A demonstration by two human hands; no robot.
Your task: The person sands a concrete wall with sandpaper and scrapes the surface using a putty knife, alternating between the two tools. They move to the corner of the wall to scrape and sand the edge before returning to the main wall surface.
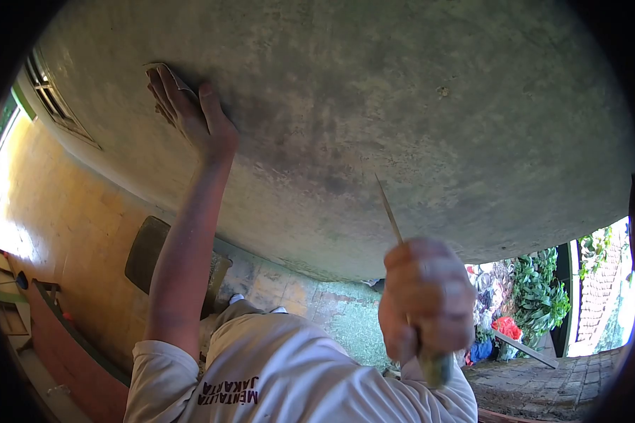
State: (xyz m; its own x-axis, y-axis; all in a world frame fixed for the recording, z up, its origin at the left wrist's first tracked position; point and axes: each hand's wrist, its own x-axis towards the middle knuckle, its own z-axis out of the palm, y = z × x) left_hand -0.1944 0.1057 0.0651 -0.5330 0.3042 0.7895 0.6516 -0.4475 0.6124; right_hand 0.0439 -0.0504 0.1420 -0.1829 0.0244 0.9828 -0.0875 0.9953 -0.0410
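My left hand (pixel 194 116) lies flat against the grey wall (pixel 317 84), fingers stretched out and thumb apart. Under its fingers is a thin sheet of sandpaper (pixel 152 65), showing only as a pale curled edge at the fingertips and beside the index finger. Closer to the camera, my right hand (pixel 429 296) is closed in a fist, slightly blurred, around the handle of a thin-bladed scraper (pixel 388 208). Its narrow blade, seen edge-on, points up towards the wall, and the handle's end pokes out below the fist. Dark patches and rough, worn spots mark the wall between my hands.
A vent (pixel 56 102) is set in the wall at far left. Below lie a tiled floor (pixel 85 190) and a dark chair-like object (pixel 147 254) near my left arm. A reddish board (pixel 70 338) stands lower left. Plants (pixel 540 289) and a red bag (pixel 506 327) are at right.
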